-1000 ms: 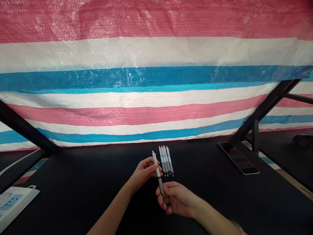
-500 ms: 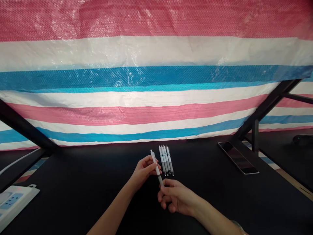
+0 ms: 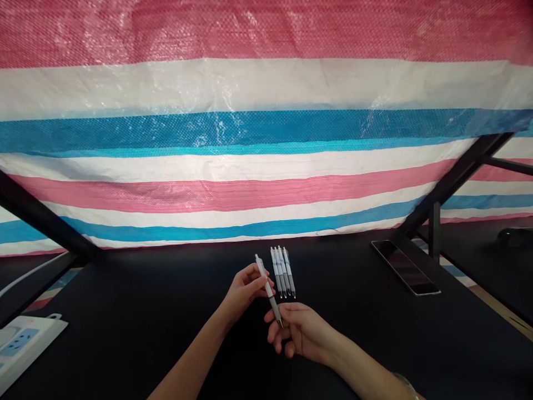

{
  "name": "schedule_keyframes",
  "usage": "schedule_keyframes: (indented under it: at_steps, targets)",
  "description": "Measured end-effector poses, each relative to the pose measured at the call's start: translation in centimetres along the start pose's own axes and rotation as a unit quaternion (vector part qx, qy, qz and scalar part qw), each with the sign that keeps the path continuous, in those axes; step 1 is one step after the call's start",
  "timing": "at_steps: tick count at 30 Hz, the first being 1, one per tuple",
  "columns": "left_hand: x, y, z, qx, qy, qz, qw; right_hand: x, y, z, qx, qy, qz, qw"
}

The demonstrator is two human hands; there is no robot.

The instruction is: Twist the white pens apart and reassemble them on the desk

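My left hand (image 3: 245, 286) pinches a white retractable pen (image 3: 262, 276) around its barrel. The pen is tilted, with its clicker end up and to the left and its metal tip showing at the lower right. At the grey grip, my right hand (image 3: 302, 333) has its thumb and index finger closed lightly about the pen's lower end, the other fingers loosely curled beneath. Just beyond, several similar white pens (image 3: 282, 272) with grey grips lie side by side on the black table (image 3: 166, 311).
A dark-screened phone (image 3: 406, 268) lies on the right. At the left edge stands a white power strip (image 3: 31, 347). Black frame bars (image 3: 453, 189) slope on both sides, and a striped plastic sheet (image 3: 250, 166) hangs behind. A dark object (image 3: 515, 237) sits far right.
My right thumb has shifted off the pen's lower end, so the metal tip now shows. The left hand still holds the pen in nearly the same place.
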State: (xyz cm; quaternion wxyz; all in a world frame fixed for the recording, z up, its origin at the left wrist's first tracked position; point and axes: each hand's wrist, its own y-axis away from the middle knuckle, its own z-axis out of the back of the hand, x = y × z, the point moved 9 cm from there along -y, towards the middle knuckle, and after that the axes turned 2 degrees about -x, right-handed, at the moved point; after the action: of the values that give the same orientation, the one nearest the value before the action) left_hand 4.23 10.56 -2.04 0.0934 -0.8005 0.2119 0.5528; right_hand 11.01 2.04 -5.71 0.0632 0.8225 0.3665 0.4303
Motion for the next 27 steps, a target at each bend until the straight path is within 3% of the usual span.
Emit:
schedule_keyframes:
  at_steps: [13, 20, 27]
  targets:
    - [-0.2, 0.0, -0.2, 0.007, 0.001, -0.002, 1.000, 1.0, 0.1, 0.4, -0.048, 0.063, 0.059, 0.995]
    - [-0.3, 0.2, -0.8, 0.030, 0.003, 0.009, 1.000, 0.3, -0.2, 0.0, 0.012, 0.040, 0.030, 0.999]
    - [-0.7, 0.4, -1.0, 0.024, 0.017, 0.005, 1.000, 0.6, 0.0, -0.1, 0.027, 0.005, 0.017, 0.999]
